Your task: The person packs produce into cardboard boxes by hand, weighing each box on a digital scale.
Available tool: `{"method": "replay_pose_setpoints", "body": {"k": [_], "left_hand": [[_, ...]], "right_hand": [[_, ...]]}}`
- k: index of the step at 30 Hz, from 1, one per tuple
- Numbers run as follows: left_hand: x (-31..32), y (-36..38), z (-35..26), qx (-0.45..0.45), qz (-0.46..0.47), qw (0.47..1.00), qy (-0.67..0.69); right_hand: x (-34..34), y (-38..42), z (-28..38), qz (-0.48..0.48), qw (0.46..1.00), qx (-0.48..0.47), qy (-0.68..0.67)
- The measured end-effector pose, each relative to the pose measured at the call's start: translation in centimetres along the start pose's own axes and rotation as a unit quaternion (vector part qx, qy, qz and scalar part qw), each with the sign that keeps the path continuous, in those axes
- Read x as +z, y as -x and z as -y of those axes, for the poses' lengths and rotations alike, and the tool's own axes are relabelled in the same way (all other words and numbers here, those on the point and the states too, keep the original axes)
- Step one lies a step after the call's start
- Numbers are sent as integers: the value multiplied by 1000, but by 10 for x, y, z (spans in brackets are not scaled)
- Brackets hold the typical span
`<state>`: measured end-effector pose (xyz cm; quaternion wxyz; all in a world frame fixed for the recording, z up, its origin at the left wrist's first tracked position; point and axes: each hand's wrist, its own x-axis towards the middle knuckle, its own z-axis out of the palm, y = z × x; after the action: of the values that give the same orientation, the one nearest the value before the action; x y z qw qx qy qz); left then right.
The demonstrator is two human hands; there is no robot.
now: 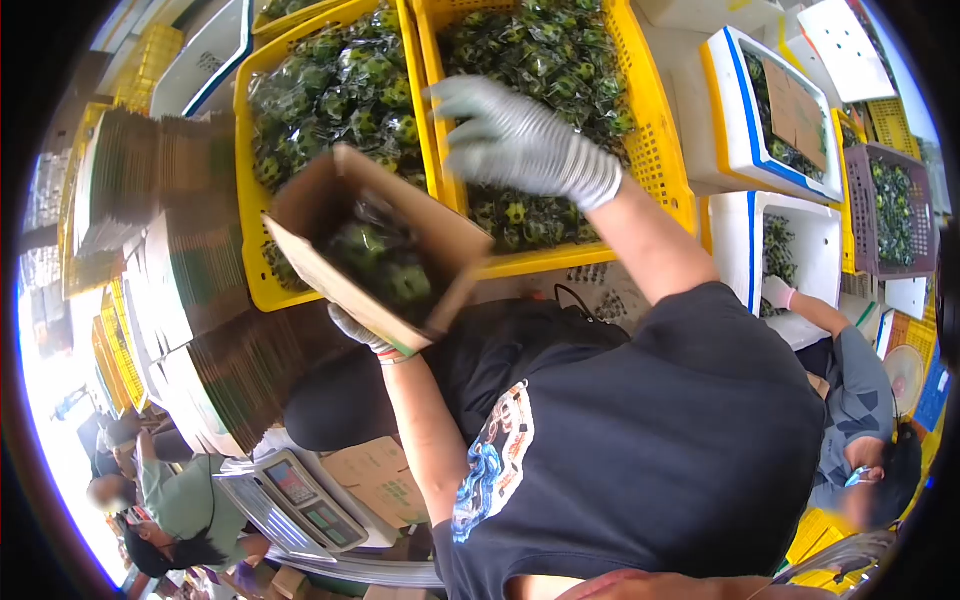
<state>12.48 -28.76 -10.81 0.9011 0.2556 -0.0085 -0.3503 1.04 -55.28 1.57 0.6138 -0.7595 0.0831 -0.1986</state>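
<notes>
My left hand [355, 328], in a light glove, is closed on the lower edge of an open cardboard box [425, 212]. The box is tilted, its opening facing up toward me, and overlaps the left yellow crate in this view. Inside it lie dark green pieces [385, 262] in clear plastic wrap. My right hand [510, 135], in a grey-white striped glove and slightly blurred, hovers with fingers apart over the right yellow crate [655, 150]. Both that crate and the left yellow crate [243, 190] are filled with similar clear-wrapped green pieces.
Stacks of flattened cardboard [185, 260] stand to the left. White foam boxes [735, 260] with greens are at right, beside a purple crate [905, 262]. A scale [305, 500] is at lower left. One person [855, 420] works at right, another [190, 500] at lower left.
</notes>
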Motion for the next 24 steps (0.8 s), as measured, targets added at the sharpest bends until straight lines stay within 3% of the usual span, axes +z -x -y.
{"method": "replay_pose_setpoints", "body": {"k": [1,2,3,4,6,8,9,13,16,20,24], "left_hand": [[-8,1,-3,4,1,1000,14],[-17,3,-6,6,1,1000,29],[-19,2,-7,8,9,1000,22],[-24,1,-5,13,-14,999,28],[-30,-3,-2,21,-41,998,36],[-35,-1,0,24,-53,998,38],[-37,1,0,27,-60,997,37],[-11,3,-3,34,-66,997,12],[-13,0,-2,14,-65,998,15],[-16,-4,-1,-9,-57,998,32],[-20,-5,-1,5,-68,997,21]], "right_hand": [[-23,1,-25,-34,993,108,-37],[-45,-1,-50,-94,970,184,130],[-75,3,-73,-105,912,296,263],[-96,15,-102,-110,803,368,455],[-120,43,-140,-73,689,470,548],[-151,78,-217,65,545,389,740],[-162,86,-237,115,524,379,754],[-188,67,-261,93,505,328,793],[-188,45,-256,138,529,388,742],[-180,44,-256,115,560,425,702],[-153,31,-199,69,592,465,655]]}}
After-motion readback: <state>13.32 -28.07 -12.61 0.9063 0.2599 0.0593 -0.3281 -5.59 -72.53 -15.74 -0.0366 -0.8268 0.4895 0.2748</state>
